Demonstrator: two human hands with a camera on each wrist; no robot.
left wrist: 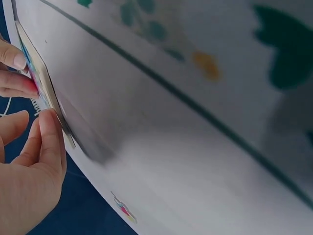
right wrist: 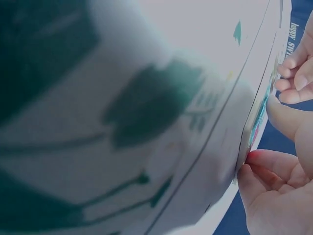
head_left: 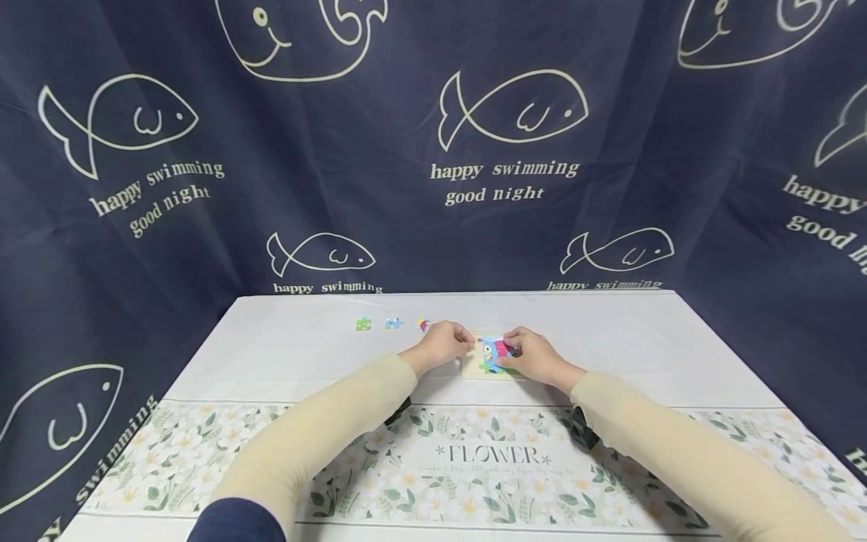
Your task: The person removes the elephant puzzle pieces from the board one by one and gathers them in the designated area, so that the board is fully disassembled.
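A small jigsaw puzzle board [head_left: 472,369] with a pale wooden frame lies flat on the table. Its right part carries joined pieces showing a blue cartoon animal [head_left: 488,351] with pink and green areas; the left part shows bare wood. My right hand [head_left: 542,359] holds the board's right side, thumb over the picture and fingers at the far right edge. At the left edge is my left hand [head_left: 443,345], its fingertips touching or very near the frame, thumb apart. No piece shows between the left fingers [left wrist: 48,129].
Behind my left hand lie loose jigsaw pieces: a green one [head_left: 363,324], a blue one [head_left: 393,323] and a red-yellow one [head_left: 423,324]. A white tablecloth [head_left: 298,339] with a floral band covers the table. A dark fish-print curtain [head_left: 406,226] hangs behind.
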